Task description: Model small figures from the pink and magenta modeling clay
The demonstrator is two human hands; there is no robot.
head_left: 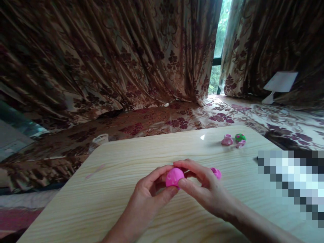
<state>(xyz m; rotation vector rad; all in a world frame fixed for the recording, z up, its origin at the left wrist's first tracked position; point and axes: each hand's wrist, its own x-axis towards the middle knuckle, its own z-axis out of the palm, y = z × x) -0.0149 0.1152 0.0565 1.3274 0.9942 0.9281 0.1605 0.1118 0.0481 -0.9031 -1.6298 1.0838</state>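
Between my two hands is a rounded piece of bright pink modelling clay (175,177), held just above the wooden table. My left hand (155,189) grips it from the left, thumb below and fingers behind. On the other side my right hand (202,184) closes on it, the thumb pressing its right edge and the fingers curled over the top. A second lump of pink clay (216,173) lies on the table, partly hidden behind my right hand.
Toward the table's (121,158) far right stand a small pale pink clay pot-like shape (227,139), a green piece with pink spots (240,137) and a pink scrap (240,144). A clear plastic container (100,139) sits past the far left corner. A white lamp (280,82) stands behind.
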